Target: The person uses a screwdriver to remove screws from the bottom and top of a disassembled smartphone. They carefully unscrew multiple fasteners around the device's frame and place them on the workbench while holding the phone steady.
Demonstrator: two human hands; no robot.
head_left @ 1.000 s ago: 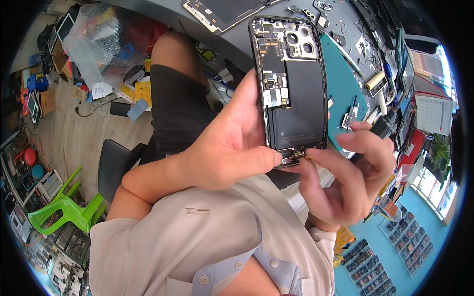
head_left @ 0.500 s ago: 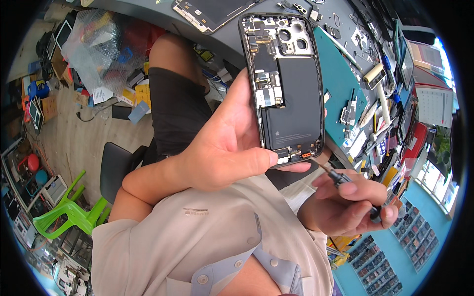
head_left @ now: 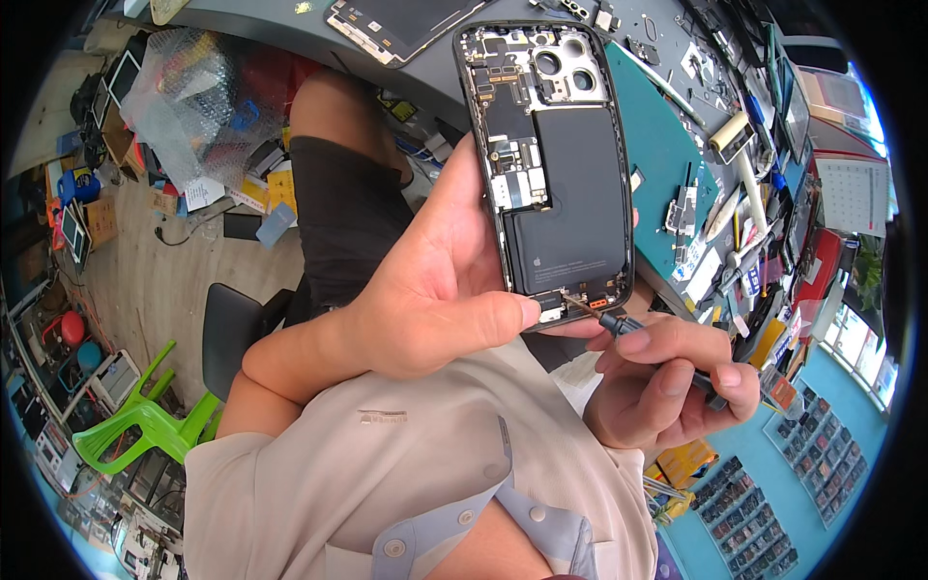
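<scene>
An opened smartphone (head_left: 580, 193) is held up by my left hand (head_left: 445, 280), which wraps its left side with the thumb pressed near the lower left corner. Its black battery, circuit board and camera openings lie exposed. My right hand (head_left: 667, 382) grips a screwdriver (head_left: 623, 329) with a dark handle and thin shaft. The tip reaches the lower edge of the phone's inside, close to the small orange part (head_left: 597, 304). Whether the tip touches a screw is too small to tell.
A detached phone screen (head_left: 406, 27) lies on the grey desk at the back. Right of the phone is a teal mat (head_left: 657, 155) with a small metal phone part (head_left: 683, 211). Tools and scraps crowd the desk's right side. A green plastic chair (head_left: 145, 416) stands at the left.
My right hand has moved left and up, bringing the screwdriver tip from below the phone's edge to inside its lower end. The phone has shifted slightly left in my left hand.
</scene>
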